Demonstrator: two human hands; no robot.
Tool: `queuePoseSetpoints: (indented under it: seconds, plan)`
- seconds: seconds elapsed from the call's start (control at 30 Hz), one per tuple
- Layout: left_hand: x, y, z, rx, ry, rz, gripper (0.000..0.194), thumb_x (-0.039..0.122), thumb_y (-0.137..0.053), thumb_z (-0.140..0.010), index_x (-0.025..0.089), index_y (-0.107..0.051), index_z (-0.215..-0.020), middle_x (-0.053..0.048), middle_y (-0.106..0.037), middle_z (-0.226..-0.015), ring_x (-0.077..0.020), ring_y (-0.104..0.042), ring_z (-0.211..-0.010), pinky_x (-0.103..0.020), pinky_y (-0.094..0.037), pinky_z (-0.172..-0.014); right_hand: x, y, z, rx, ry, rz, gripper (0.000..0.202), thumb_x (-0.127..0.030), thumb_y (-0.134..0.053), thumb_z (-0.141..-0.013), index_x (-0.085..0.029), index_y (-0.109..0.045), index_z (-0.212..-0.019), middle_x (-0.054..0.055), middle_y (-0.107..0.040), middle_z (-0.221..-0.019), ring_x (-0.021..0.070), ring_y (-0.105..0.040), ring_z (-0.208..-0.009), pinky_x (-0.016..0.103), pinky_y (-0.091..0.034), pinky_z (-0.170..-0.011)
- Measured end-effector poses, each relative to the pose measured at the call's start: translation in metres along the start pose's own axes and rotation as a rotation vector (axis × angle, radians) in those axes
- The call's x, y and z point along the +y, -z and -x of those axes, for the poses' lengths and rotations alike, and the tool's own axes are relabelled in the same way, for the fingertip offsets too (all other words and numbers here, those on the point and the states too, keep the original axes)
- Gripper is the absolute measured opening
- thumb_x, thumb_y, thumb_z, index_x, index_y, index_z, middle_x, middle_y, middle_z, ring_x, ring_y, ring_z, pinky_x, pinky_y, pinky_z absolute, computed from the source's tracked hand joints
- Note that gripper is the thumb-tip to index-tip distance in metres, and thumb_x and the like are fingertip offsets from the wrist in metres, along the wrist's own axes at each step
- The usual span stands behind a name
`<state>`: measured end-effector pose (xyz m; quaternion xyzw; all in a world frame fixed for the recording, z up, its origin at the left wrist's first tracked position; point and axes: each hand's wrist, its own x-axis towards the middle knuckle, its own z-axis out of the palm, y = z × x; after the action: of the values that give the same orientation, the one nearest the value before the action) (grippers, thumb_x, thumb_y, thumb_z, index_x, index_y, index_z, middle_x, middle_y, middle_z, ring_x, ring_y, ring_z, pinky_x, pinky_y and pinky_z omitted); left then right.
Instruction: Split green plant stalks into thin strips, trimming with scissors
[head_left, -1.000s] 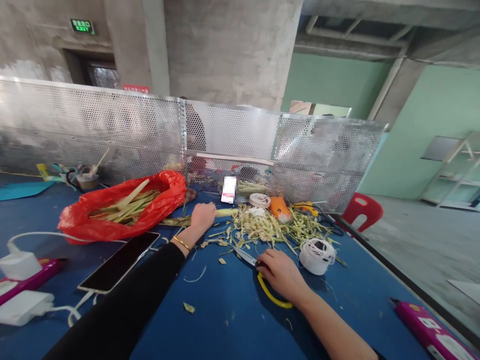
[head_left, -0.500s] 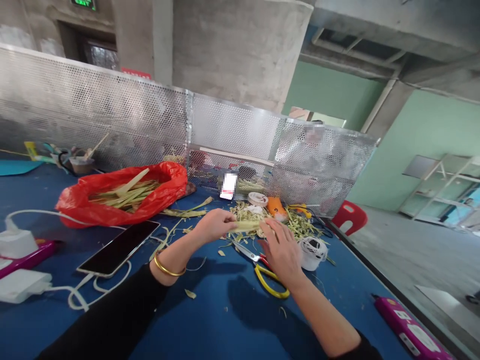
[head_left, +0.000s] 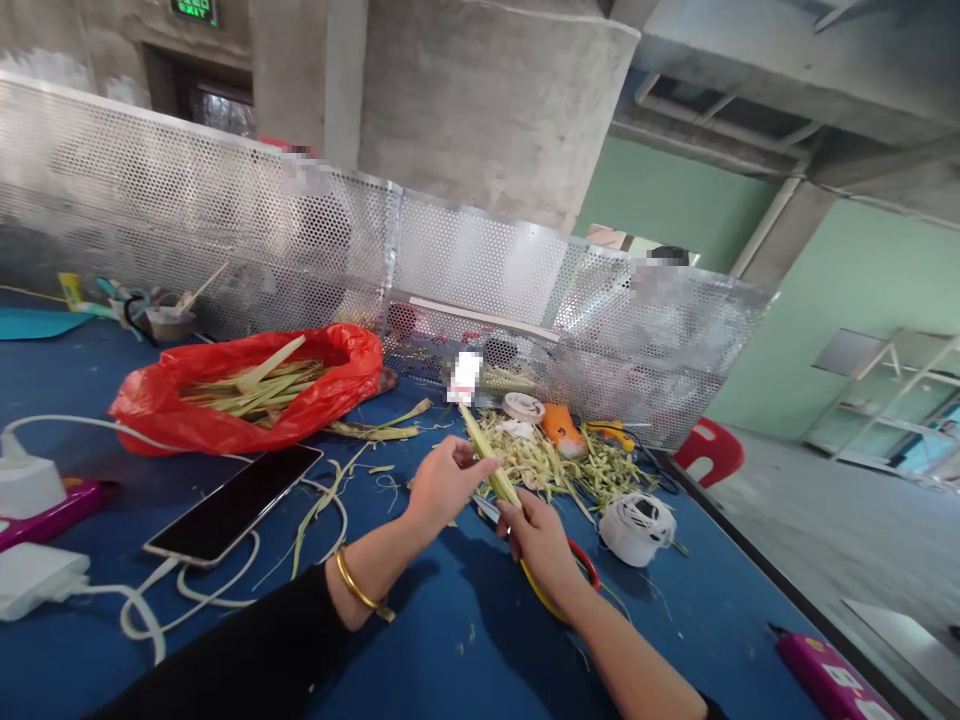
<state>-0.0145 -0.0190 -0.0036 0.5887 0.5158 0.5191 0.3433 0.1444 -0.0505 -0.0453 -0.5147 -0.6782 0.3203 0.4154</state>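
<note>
Hands (head_left: 442, 482) on flat, fibrous leaf strip (head_left: 487, 462).

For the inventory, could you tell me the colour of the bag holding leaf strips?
Red bag, head view.

A pale yellow-green leaf strip (head_left: 489, 462), narrow and stiff, sits pinched between the left hand (head_left: 442, 483) and right hand (head_left: 538, 535), tilted up and away with its tip free, lifted clear above the blue surface (head_left: 420, 640), just before the shredded pile.
</note>
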Motion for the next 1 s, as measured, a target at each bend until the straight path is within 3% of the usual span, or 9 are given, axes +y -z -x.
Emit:
queuePoseSetpoints:
  seconds: [0.07, 0.17, 0.37, 0.6, 0.83, 1.0]
  plan:
    - [-0.006, -0.010, 0.004, -0.098, 0.112, 0.123, 0.027, 0.035, -0.073, -0.064, 0.017, -0.061, -0.081, -0.006, -0.071, -0.081, -0.0194, -0.063, -0.073, -0.027, -0.045, -0.064, -0.001, -0.001, 0.001, -0.028, 0.013, -0.038, 0.028, -0.043, -0.048, -0.088, -0.020, -0.052, -0.073, -0.003, -0.060, -0.061, 0.0097, -0.048, -0.039, 0.022, -0.037, -0.044]
    - [-0.007, -0.013, 0.005, -0.143, 0.229, 0.218, 0.018, 0.029, -0.069, -0.068, 0.015, -0.063, -0.078, -0.006, -0.071, -0.077, -0.0166, -0.062, -0.065, -0.025, -0.044, -0.057, -0.003, 0.000, 0.002, -0.087, 0.023, -0.063, 0.023, -0.041, -0.051, -0.086, -0.019, -0.055, -0.081, -0.002, -0.062, -0.067, 0.0117, -0.053, -0.046, 0.024, -0.041, -0.049]
    - [-0.002, -0.003, -0.003, -0.094, 0.218, 0.200, 0.019, 0.029, -0.072, -0.064, 0.013, -0.066, -0.073, -0.004, -0.069, -0.069, -0.0141, -0.059, -0.059, -0.023, -0.042, -0.055, -0.007, 0.002, 0.000, -0.072, -0.013, -0.199, 0.019, -0.037, -0.057, -0.081, -0.018, -0.061, -0.084, -0.003, -0.056, -0.063, 0.0134, -0.056, -0.054, 0.025, -0.042, -0.056]
    - [-0.006, -0.002, -0.006, -0.180, 0.330, 0.359, 0.027, 0.032, -0.075, -0.059, 0.012, -0.070, -0.076, -0.004, -0.069, -0.071, -0.0115, -0.057, -0.058, -0.022, -0.043, -0.057, -0.014, 0.003, 0.000, -0.091, -0.200, -0.503, 0.031, -0.047, -0.060, -0.074, -0.016, -0.059, -0.075, 0.001, -0.062, -0.067, 0.0119, -0.056, -0.049, 0.023, -0.040, -0.049]
    - [-0.007, -0.011, 0.002, -0.251, 0.383, 0.435, 0.040, 0.041, -0.077, -0.058, 0.012, -0.070, -0.084, -0.006, -0.069, -0.074, -0.0115, -0.058, -0.060, -0.022, -0.044, -0.058, -0.006, 0.006, -0.002, 0.039, -0.114, -0.176, 0.025, -0.039, -0.049, -0.081, -0.018, -0.052, -0.067, -0.002, -0.054, -0.057, 0.0125, -0.052, -0.045, 0.025, -0.039, -0.049]
    - [-0.005, -0.021, 0.012, -0.274, 0.364, 0.339, 0.041, 0.042, -0.077, -0.058, 0.012, -0.070, -0.084, -0.005, -0.069, -0.072, -0.0143, -0.059, -0.063, -0.023, -0.043, -0.054, -0.004, 0.010, 0.004, 0.153, 0.170, 0.295, 0.024, -0.033, -0.045, -0.084, -0.019, -0.051, -0.065, 0.000, -0.054, -0.058, 0.0143, -0.051, -0.055, 0.025, -0.036, -0.056]
